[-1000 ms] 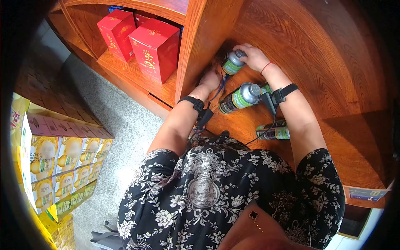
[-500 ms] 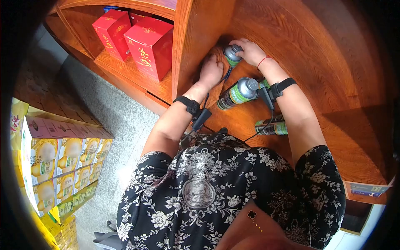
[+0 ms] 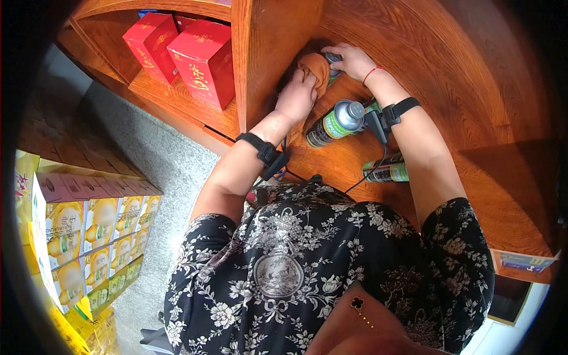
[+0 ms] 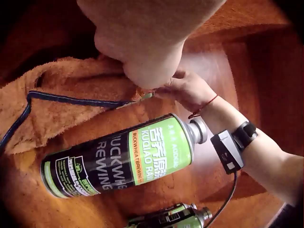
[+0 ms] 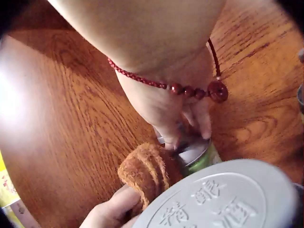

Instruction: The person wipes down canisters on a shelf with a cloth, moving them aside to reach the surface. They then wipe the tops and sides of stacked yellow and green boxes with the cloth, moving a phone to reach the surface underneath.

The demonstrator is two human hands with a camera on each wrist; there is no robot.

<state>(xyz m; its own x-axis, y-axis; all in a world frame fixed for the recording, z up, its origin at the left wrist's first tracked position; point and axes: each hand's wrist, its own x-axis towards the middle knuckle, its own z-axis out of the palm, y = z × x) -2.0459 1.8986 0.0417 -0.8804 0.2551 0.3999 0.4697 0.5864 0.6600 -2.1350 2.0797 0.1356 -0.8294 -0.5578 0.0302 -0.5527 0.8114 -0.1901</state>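
Observation:
My right hand (image 3: 354,62) grips the top of a metal can with a dark cap (image 3: 332,57). Only the can's grey shoulder (image 5: 192,154) and a strip of green label show. On its left side my left hand (image 3: 297,97) holds a bunched orange-brown cloth (image 3: 316,70) against it. A dark blue trim (image 4: 71,99) runs along the cloth, which trails down the wood. Nearer my body stands a second can (image 3: 336,125), with a grey cap and a green and black label. The left fingertips are partly hidden in the cloth.
More green and black cans (image 3: 387,171) stand by my right forearm. A wooden divider (image 3: 269,59) rises left of my left hand, with red boxes (image 3: 201,62) on the shelf beyond. Yellow-fronted cartons (image 3: 97,225) are stacked on the left. A cable (image 3: 370,174) hangs from the right wrist camera.
My left hand has come up beside the can, and the cloth now shows bunched under its fingers. My right hand stays on the can's top. The view has shifted slightly.

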